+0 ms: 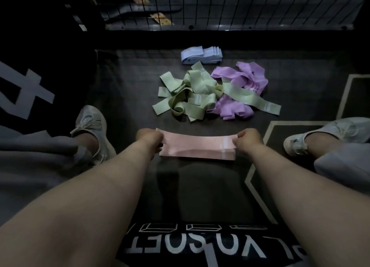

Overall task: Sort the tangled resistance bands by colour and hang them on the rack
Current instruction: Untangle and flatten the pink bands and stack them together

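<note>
Left hand (pixel 149 139) and right hand (pixel 249 141) each pinch one end of the pink bands (pixel 197 146), fingers curled. It's a flat, neat stack pulled straight, woven fabric with a white stitched tag near my right hand. It sits low at the dark mat (pixel 130 86) (touching or not, can't tell). Beyond it, green bands (pixel 188 94) and purple bands (pixel 240 82) lie in one tangled heap. Blue bands (pixel 201 55) lie folded flat behind that. Wire grid (pixel 240 6) at the far edge; contents unclear.
</note>
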The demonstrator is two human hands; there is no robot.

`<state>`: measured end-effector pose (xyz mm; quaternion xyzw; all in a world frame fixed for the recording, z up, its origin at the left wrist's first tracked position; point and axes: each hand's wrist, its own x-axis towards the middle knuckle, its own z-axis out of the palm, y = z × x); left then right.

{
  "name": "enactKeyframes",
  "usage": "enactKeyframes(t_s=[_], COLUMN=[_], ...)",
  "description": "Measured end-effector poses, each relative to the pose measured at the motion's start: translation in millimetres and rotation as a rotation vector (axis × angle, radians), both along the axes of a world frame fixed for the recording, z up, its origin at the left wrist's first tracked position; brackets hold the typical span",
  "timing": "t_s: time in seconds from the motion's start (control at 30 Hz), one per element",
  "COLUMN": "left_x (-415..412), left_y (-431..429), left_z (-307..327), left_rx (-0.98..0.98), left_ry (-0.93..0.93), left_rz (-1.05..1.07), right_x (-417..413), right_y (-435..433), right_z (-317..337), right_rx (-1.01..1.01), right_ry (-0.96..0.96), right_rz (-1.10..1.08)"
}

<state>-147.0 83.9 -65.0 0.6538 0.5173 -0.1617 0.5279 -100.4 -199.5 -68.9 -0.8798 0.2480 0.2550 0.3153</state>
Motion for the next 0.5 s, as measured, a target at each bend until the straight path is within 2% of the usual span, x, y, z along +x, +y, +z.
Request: enactKeyframes(t_s=[0.2,0.4,0.5], left_x=[-4.6,-10.2,-12.6], left_y=[-4.7,-6.9,-8.8], left_z=[-38.3,-89.1,-92.9], left_rx=[0.064,0.208,0.265], left_ry=[0.058,0.144,0.163], left_rz=[-0.089,-0.179,-0.234], right_x=[-13.4,-21.1,-23.1], right_y=[-10.6,-15.1,-14.1], right_z=[-35.1,-56.9,-63.9], right_rx=[-0.071,-0.13,-0.127], right_ry=[0.044,0.066,0.054], right_rz=[-0.035,-0.043,-0.015])
